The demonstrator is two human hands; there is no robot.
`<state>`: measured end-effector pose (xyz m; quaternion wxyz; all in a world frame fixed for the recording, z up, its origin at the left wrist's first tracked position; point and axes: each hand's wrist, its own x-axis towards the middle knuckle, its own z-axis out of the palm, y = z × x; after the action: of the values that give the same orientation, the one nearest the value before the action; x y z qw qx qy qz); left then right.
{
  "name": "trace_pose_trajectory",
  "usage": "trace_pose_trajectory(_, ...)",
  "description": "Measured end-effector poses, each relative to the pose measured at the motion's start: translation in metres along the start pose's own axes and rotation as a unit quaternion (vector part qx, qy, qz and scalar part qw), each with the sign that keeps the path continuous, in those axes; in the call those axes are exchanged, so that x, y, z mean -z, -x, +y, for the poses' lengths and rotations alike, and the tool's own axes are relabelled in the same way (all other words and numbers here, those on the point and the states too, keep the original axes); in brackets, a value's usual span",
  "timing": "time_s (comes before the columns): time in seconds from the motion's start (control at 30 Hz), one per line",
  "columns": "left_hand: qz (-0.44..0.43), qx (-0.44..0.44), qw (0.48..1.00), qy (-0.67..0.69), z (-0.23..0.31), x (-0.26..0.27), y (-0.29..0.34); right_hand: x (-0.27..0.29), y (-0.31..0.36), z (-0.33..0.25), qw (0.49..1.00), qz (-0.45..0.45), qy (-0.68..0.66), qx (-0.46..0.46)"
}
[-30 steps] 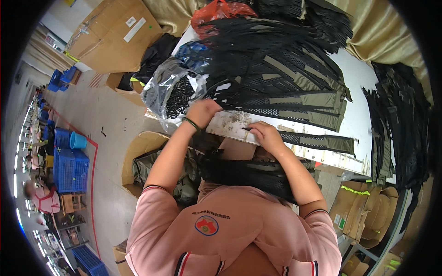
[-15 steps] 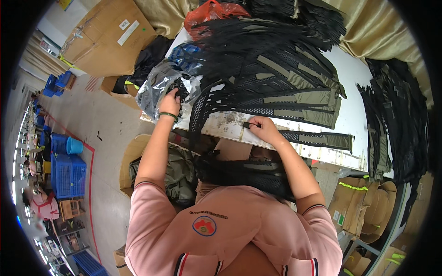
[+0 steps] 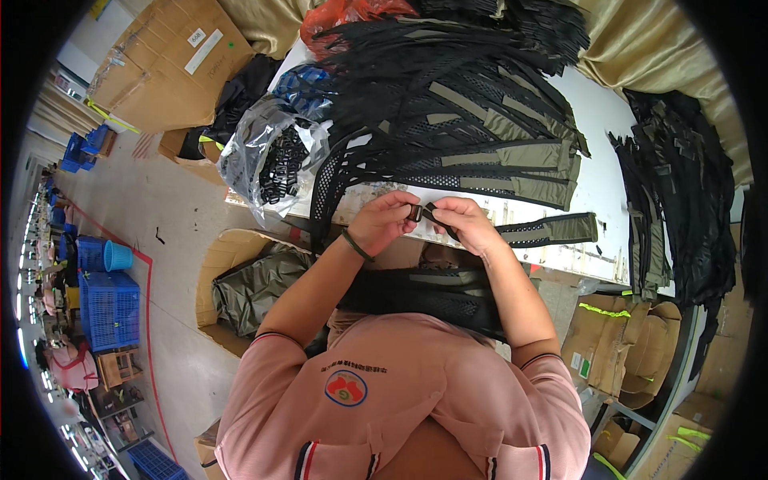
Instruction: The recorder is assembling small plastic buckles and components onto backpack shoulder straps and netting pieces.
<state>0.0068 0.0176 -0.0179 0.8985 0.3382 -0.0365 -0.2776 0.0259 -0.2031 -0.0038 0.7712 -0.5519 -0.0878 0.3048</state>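
At the front edge of the worktop (image 3: 604, 258), the left hand (image 3: 382, 225) pinches a black buckle (image 3: 415, 214). The right hand (image 3: 470, 226) pinches a strap end (image 3: 430, 211) just beside it, seemingly unjoined. Many mesh straps (image 3: 524, 152) lie on the worktop.

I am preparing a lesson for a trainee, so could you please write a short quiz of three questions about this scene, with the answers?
1. Multiple choice: What does the left hand hold? A) a blue basket; B) a small black buckle; C) a red bag.
2. True or false: The clear plastic bag is to the left of both hands.
3. Fill the gap: The right hand pinches a black strap end; many straps on the table have ____-green panels.

Key: 1. B; 2. True; 3. olive.
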Motion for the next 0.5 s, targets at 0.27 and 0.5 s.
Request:
trace_pose_trajectory(0.27, -0.037, 0.022, 0.998, 0.046, -0.009, -0.002, -0.015, -0.008, 0.011, -0.003, 0.999, -0.026, -0.032, 0.02)
trace_pose_trajectory(0.5, -0.024, 0.034, 0.999, 0.009, -0.008, -0.006, -0.018, -0.006, 0.015, -0.012, 0.991, -0.006, 0.134, 0.003)
